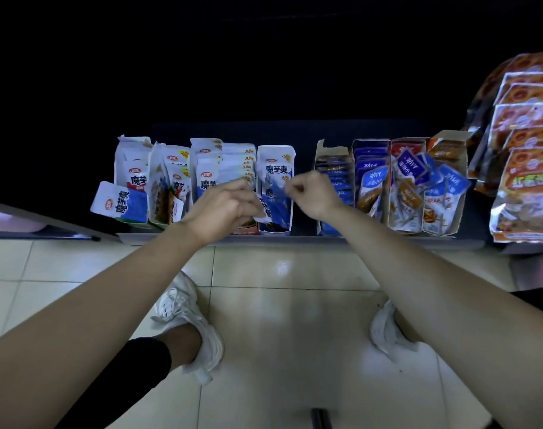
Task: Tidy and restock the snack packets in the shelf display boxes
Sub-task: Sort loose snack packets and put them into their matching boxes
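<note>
White-and-blue snack packets (pixel 261 217) sit clasped in my left grip (pixel 230 205). Just right of it, my right grip (pixel 310 193) is curled. Whether it holds anything, I cannot tell.

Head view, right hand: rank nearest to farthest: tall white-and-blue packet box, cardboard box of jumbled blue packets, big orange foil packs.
1. Tall white-and-blue packet box: immediately left of the right hand, beside its fingers.
2. Cardboard box of jumbled blue packets: to the right, further along the shelf.
3. Big orange foil packs: far right edge of view.
</note>
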Action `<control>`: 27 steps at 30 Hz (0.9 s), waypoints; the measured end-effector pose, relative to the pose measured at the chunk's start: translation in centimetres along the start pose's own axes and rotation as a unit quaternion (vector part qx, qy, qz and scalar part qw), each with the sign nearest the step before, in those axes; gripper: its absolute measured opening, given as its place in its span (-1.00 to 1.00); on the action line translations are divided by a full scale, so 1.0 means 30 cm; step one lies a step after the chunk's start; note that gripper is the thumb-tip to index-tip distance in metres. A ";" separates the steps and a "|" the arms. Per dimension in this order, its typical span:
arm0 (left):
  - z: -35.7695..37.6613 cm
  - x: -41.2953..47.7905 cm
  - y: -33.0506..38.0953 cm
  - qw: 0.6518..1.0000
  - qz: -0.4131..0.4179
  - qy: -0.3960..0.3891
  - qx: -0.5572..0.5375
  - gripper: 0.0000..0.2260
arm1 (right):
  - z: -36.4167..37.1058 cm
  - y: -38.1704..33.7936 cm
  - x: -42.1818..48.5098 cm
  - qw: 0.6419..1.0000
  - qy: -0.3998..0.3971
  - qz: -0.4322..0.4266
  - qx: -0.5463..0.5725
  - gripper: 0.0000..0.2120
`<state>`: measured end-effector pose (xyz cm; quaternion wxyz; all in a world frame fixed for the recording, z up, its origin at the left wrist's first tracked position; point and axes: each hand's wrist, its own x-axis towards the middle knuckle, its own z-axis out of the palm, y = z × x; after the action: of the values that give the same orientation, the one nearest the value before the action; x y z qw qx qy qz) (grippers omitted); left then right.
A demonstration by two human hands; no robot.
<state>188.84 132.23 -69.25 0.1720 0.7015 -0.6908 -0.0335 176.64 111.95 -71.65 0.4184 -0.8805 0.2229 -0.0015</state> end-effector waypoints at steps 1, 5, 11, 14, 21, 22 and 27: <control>-0.002 -0.008 0.004 1.000 0.000 0.008 -0.003 -0.86 | 0.008 0.009 0.002 0.999 -0.024 0.008 -0.023 -0.81; 0.000 -0.037 0.010 0.999 -0.025 0.034 -0.017 -0.82 | 0.014 0.024 -0.018 0.999 0.015 0.028 0.011 -0.82; 0.010 -0.006 0.050 0.985 -0.132 0.087 -0.072 -0.89 | 0.038 -0.007 -0.113 0.986 -0.096 0.018 0.137 -0.56; 0.014 -0.001 0.052 0.984 -0.141 0.092 -0.061 -0.91 | 0.072 -0.005 -0.109 0.993 -0.021 -0.013 0.117 -0.75; 0.040 -0.035 0.050 0.980 -0.160 0.106 -0.045 -0.83 | 0.088 0.017 -0.080 0.993 -0.013 -0.014 0.113 -0.70; 0.040 -0.034 0.048 0.981 -0.160 0.099 -0.037 -0.80 | 0.093 0.020 -0.075 0.993 -0.003 -0.015 0.113 -0.73; 0.049 -0.028 0.037 0.991 -0.122 0.059 -0.017 -0.82 | 0.089 0.030 -0.058 0.995 0.068 -0.018 0.073 -0.91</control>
<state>187.34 132.79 -70.46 0.2190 0.7786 -0.5876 -0.0242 175.22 114.09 -73.74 0.4654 -0.8492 0.2343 -0.0855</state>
